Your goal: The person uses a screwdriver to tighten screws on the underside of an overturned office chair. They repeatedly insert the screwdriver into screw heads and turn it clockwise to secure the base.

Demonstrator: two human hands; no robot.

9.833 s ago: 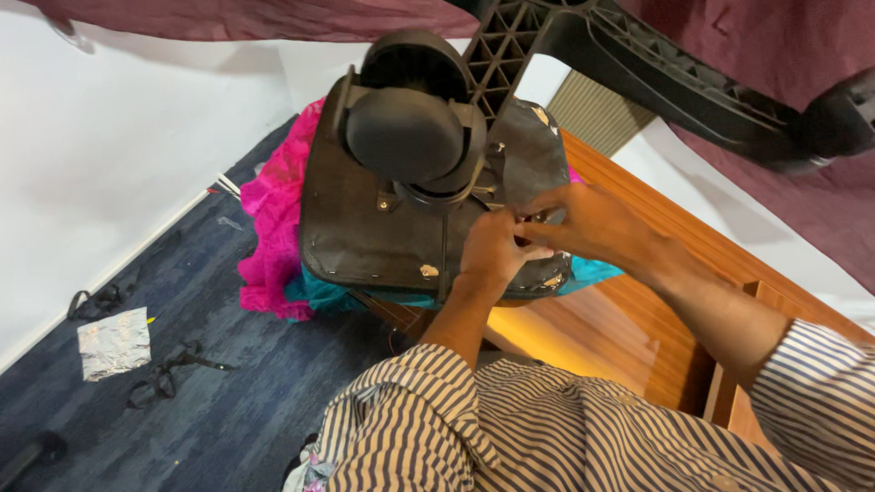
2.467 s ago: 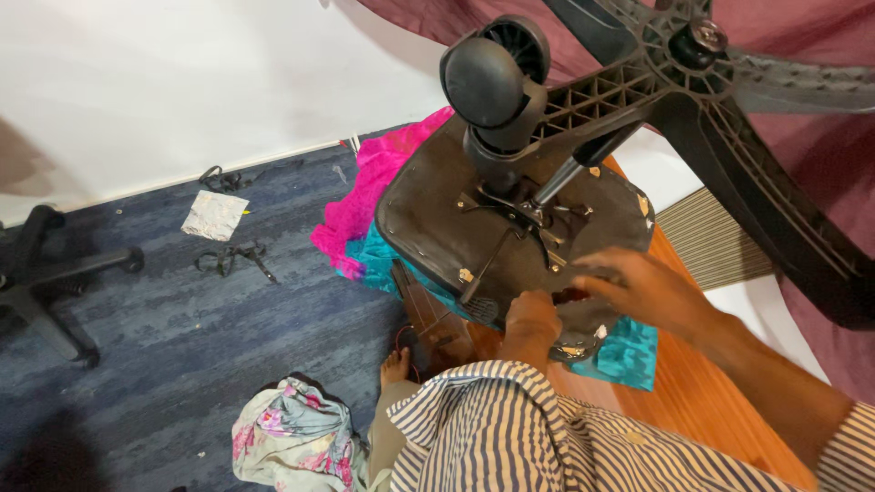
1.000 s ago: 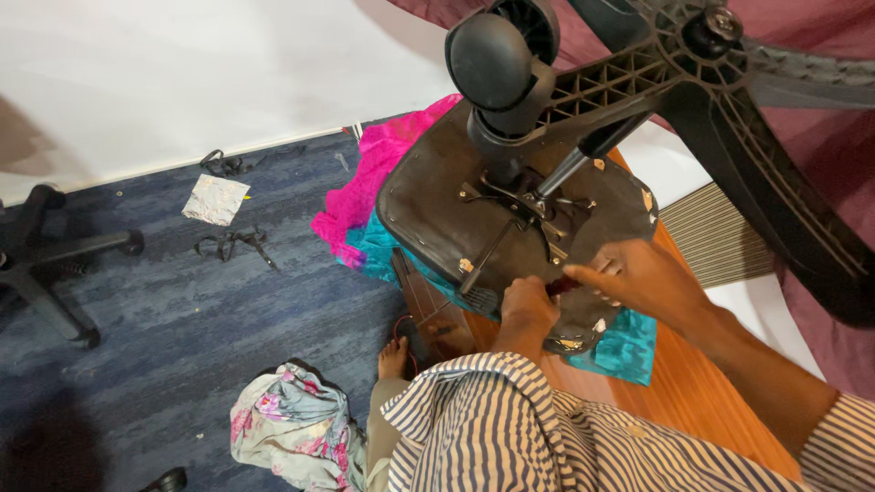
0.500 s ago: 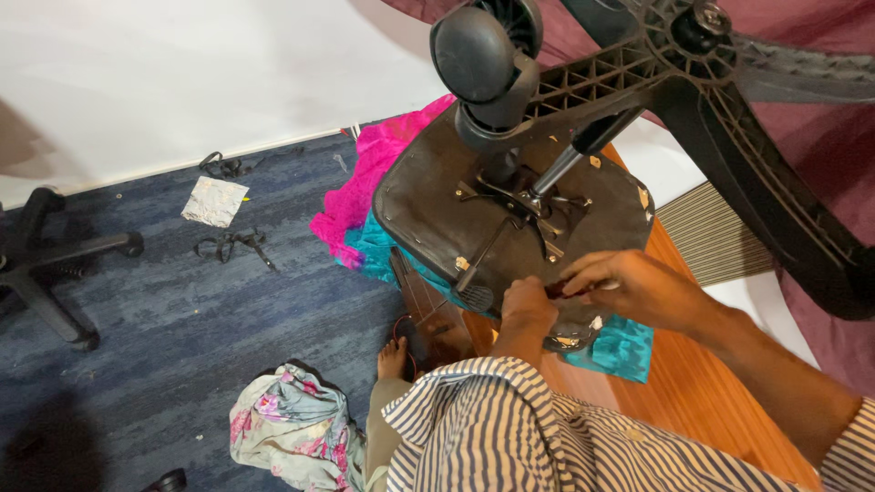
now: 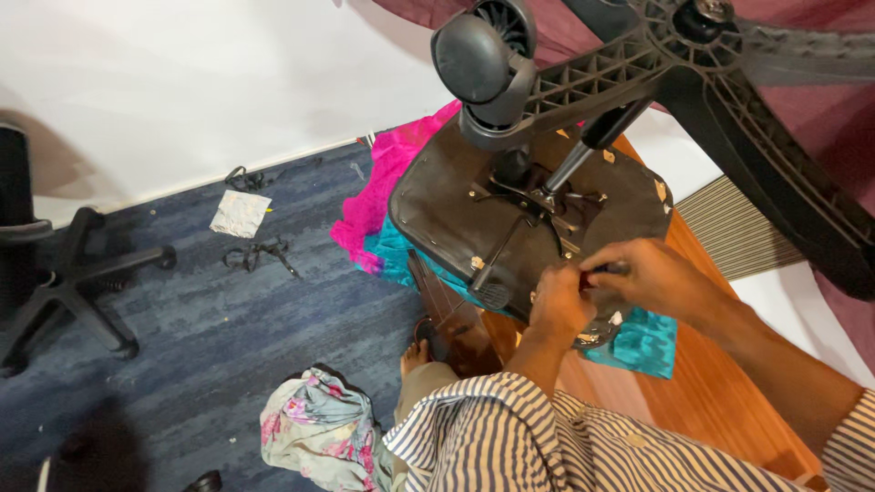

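Observation:
An office chair lies upside down on a wooden table (image 5: 720, 383). Its dark brown seat underside (image 5: 451, 205) faces up, with the black star base (image 5: 729, 82) and a caster wheel (image 5: 478, 55) close to the camera. Both my hands work at the seat's near edge. My left hand (image 5: 558, 308) has its fingers curled against the seat rim. Just right of it, my right hand (image 5: 652, 278) pinches a small dark tool (image 5: 612, 269); its tip is hidden between my hands. Striped sleeves cover my arms.
Pink cloth (image 5: 383, 182) and teal cloth (image 5: 643, 342) lie under the seat. On the blue carpet lie a floral cloth bundle (image 5: 314, 428), a silver packet (image 5: 240, 212) and black straps (image 5: 258, 255). Another black chair base (image 5: 64, 282) stands at the left. My bare foot (image 5: 415, 351) rests by the table.
My hands have closed in on the same spot at the seat's near edge, the right moving left to meet the left. The view has shifted a little; the chair stays put.

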